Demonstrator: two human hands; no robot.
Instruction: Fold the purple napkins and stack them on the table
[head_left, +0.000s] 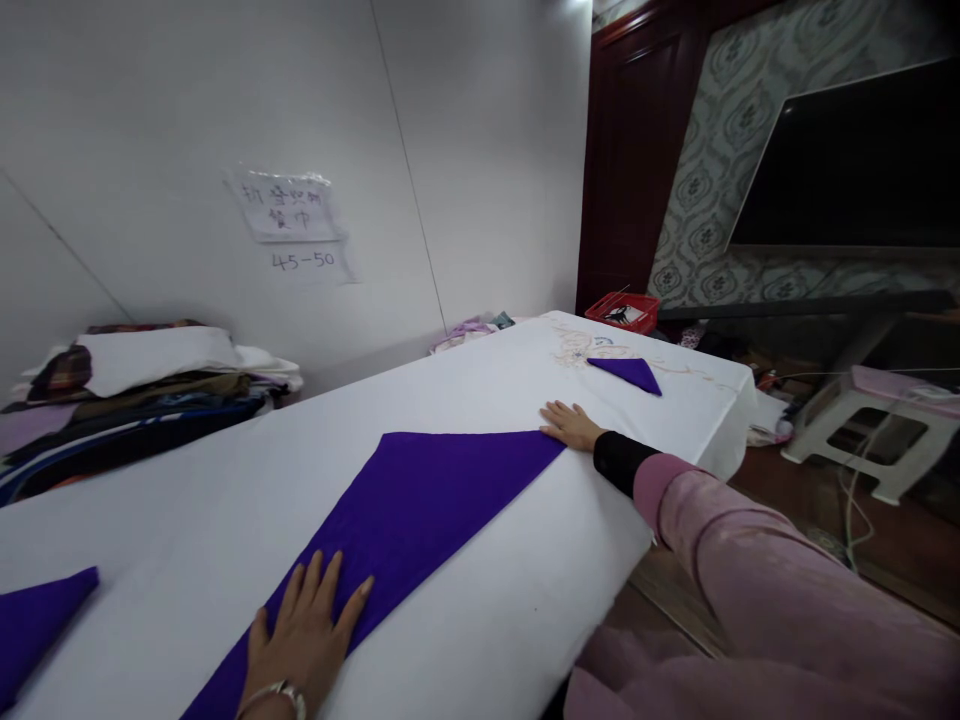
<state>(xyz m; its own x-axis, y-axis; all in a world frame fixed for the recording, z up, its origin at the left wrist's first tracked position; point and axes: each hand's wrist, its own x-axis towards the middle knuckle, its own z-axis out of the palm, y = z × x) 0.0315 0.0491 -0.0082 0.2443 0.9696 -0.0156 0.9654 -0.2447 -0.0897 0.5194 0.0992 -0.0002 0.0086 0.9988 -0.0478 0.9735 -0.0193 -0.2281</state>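
Note:
A purple cloth napkin (420,510), folded into a large triangle, lies on the white tablecloth (225,500). Flat on its near left part rests my left hand (304,630), fingers spread, a bracelet at the wrist. At the napkin's far right corner my right hand (574,427) lies flat with its fingers stretched out, touching the tip. The long folded edge runs between the two hands on the side nearest me. Its lower left corner is partly hidden behind my left hand and cut by the frame.
A small folded purple cloth (628,373) lies farther right, and another purple cloth (41,625) at the left edge. Folded clothes (142,390) are piled by the wall. A red basket (624,312) holds scissors at the far end. A white stool (874,430) stands right.

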